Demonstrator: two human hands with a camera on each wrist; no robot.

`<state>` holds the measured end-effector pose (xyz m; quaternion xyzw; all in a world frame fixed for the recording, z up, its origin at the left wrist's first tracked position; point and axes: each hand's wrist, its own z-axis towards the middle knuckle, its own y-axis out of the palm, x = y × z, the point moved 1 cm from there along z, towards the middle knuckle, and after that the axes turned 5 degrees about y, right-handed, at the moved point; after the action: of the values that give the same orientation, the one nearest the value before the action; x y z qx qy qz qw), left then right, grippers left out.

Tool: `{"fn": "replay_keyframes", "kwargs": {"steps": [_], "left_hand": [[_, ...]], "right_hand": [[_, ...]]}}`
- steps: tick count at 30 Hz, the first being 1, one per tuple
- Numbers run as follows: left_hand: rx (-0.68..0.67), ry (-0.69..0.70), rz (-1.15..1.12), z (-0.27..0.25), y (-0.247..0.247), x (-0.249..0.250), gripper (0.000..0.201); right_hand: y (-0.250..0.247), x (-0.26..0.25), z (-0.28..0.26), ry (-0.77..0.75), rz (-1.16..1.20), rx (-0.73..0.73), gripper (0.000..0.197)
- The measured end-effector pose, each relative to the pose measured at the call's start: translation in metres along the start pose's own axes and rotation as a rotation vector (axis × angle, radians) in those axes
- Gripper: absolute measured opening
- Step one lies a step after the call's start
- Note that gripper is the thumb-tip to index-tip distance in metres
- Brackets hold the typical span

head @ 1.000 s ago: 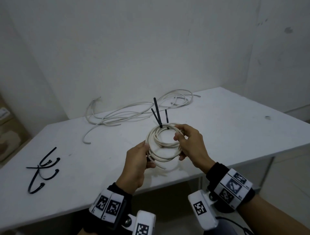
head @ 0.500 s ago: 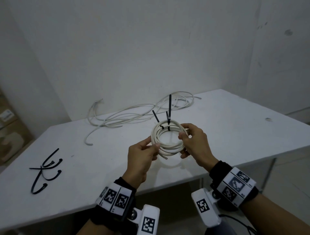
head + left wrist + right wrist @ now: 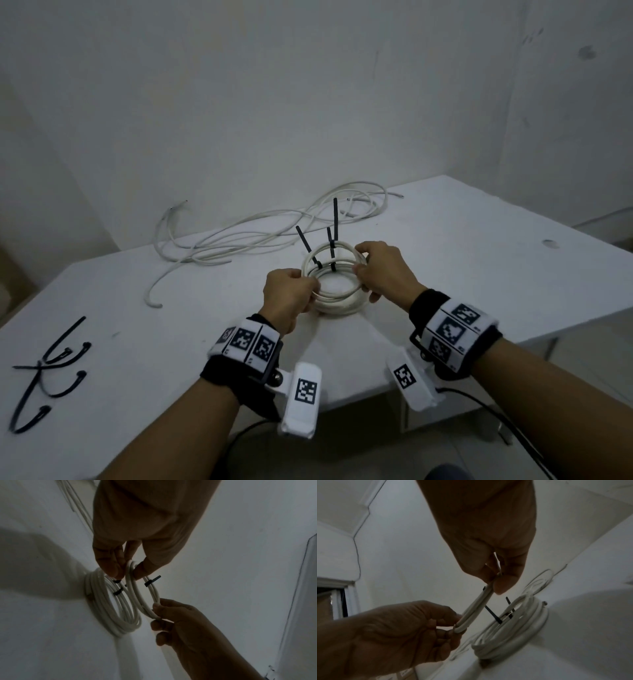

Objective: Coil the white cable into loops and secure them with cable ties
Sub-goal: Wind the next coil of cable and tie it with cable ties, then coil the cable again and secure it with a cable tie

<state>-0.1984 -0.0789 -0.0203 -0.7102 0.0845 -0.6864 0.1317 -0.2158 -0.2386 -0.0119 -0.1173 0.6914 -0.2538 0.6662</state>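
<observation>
A small coil of white cable (image 3: 334,265) hangs between my two hands just above the table. My left hand (image 3: 310,286) pinches its left side (image 3: 127,573). My right hand (image 3: 359,270) pinches the opposite side (image 3: 494,584). A black cable tie (image 3: 151,582) binds the held coil. Under it a larger white coil (image 3: 339,308) lies flat on the table (image 3: 102,601), also bound with black ties (image 3: 494,615). Tie tails (image 3: 335,219) stick upward. I cannot tell whether the two coils are joined.
Loose white cable (image 3: 260,233) sprawls along the back of the white table (image 3: 479,274) near the wall. Several spare black cable ties (image 3: 48,370) lie at the table's left. The table's front edge runs just under my wrists.
Both hands moved forward and down toward the table with the cable. A larger coil now lies on the table under the small held coil.
</observation>
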Motion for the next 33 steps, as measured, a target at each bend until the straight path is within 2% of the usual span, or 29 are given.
{"fn": "replay_keyframes", "kwargs": {"steps": [4, 7, 9, 13, 16, 21, 23, 27, 33], "left_hand": [[-0.051, -0.017, 0.187, 0.017, 0.007, -0.012, 0.007], [-0.009, 0.075, 0.306, 0.019, 0.01, -0.013, 0.003], [-0.007, 0.127, 0.364, 0.018, 0.013, -0.012, 0.006], [-0.008, 0.144, 0.483, 0.02, 0.016, -0.013, 0.03], [-0.019, 0.171, 0.638, 0.02, 0.015, -0.012, 0.032], [-0.029, 0.174, 0.693, 0.019, 0.002, -0.006, 0.042], [-0.014, 0.192, 0.66, 0.027, -0.007, -0.001, 0.039], [0.022, 0.28, 0.656, 0.057, -0.025, 0.016, 0.014], [-0.06, 0.347, 0.751, 0.142, -0.033, 0.023, 0.016]], "right_hand": [[0.007, 0.008, 0.019, 0.029, -0.308, -0.047, 0.026], [0.011, 0.014, 0.029, 0.035, -0.414, -0.049, 0.015], [0.012, 0.015, 0.032, 0.05, -0.45, -0.067, 0.011], [0.012, 0.012, 0.034, 0.078, -0.45, -0.114, 0.007], [0.011, 0.008, 0.032, 0.083, -0.476, -0.127, 0.003], [-0.002, 0.007, 0.035, 0.072, -0.405, -0.162, 0.027], [-0.014, 0.003, 0.041, 0.047, -0.38, -0.137, 0.026], [-0.035, -0.002, 0.066, 0.033, -0.404, -0.119, 0.02], [-0.037, 0.002, 0.142, 0.016, -0.469, -0.195, 0.016]]}}
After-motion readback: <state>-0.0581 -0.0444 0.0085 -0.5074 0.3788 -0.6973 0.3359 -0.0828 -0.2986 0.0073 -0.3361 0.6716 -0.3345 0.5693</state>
